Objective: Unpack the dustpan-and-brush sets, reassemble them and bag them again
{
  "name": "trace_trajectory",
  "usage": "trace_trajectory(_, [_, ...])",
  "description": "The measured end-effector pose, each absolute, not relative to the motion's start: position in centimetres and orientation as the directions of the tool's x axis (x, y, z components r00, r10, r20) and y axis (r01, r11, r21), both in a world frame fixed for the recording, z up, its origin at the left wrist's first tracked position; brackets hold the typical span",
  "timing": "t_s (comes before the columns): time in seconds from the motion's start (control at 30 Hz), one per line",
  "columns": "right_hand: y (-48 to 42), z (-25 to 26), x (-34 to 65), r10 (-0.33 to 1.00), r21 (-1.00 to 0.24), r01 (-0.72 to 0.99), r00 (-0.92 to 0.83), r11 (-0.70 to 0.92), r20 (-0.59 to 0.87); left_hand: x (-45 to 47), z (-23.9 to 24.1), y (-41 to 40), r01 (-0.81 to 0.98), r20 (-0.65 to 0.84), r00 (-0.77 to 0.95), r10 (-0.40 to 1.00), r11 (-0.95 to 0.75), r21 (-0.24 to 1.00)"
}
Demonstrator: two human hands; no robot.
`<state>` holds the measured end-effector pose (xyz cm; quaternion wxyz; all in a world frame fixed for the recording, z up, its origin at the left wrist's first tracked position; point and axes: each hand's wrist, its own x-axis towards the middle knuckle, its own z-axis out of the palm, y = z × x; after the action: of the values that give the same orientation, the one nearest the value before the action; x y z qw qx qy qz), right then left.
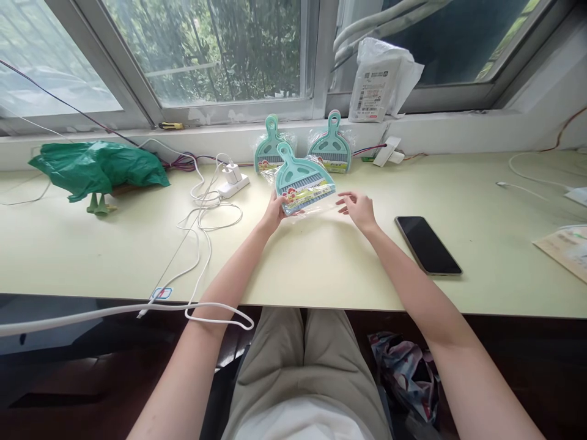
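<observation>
My left hand (pixel 274 214) is closed on the lower left corner of a packaged dustpan-and-brush set (pixel 305 180). The set has a mint green dustpan with a looped handle, a row of bristles and a printed label, all inside a clear plastic bag. It is held tilted above the table. My right hand (pixel 358 209) is just right of the bag's loose edge, with its fingers apart; no firm grip shows. Behind, two similar packaged sets, one on the left (pixel 270 146) and one on the right (pixel 331 146), lean upright against the wall below the window.
A black phone (pixel 428 244) lies right of my right arm. White cables (pixel 202 214) and a power strip (pixel 233 185) are on the left, near a green plastic bag (pixel 98 168). A white package (pixel 373 88) stands on the sill. A paper envelope (pixel 564 247) lies far right.
</observation>
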<state>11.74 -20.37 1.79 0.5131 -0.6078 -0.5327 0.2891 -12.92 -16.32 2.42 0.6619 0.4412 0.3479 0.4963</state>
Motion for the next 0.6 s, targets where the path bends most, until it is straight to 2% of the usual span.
trace_trajectory(0.07, [-20.6,1.7,11.6,0.864,-0.744,0.619,0.204,0.252,0.461,-13.3,2.4,-15.9,-0.367,-0.055,0.214,0.975,0.132,0.921])
trace_trajectory(0.1, [-20.7,1.7,11.5,0.829,-0.640,0.701,0.127,0.313,0.545,-13.4,2.3,-15.7,-0.374,-0.071,0.200,0.977,0.143,0.917])
trace_trajectory(0.13, [-20.7,1.6,11.5,0.805,-0.555,0.749,0.049,0.362,0.592,-13.6,2.3,-15.6,-0.378,-0.084,0.198,0.977,0.155,0.912])
trace_trajectory(0.2, [-20.7,1.5,11.3,0.779,-0.458,0.783,-0.054,0.421,0.624,-13.9,2.2,-15.4,-0.379,-0.106,0.227,0.968,0.188,0.906])
trace_trajectory(0.3, [-20.3,1.2,11.2,0.762,-0.444,0.772,-0.080,0.455,0.643,-14.1,2.0,-15.4,-0.347,-0.128,0.297,0.946,0.231,0.909])
trace_trajectory(0.47, [-20.0,1.0,11.4,0.738,-0.543,0.695,0.026,0.472,0.674,-14.0,1.8,-15.8,-0.234,-0.145,0.414,0.899,0.259,0.937])
trace_trajectory(0.6, [-20.1,1.1,11.6,0.714,-0.600,0.627,0.096,0.497,0.693,-14.2,1.9,-16.2,-0.215,-0.113,0.475,0.873,0.240,0.947])
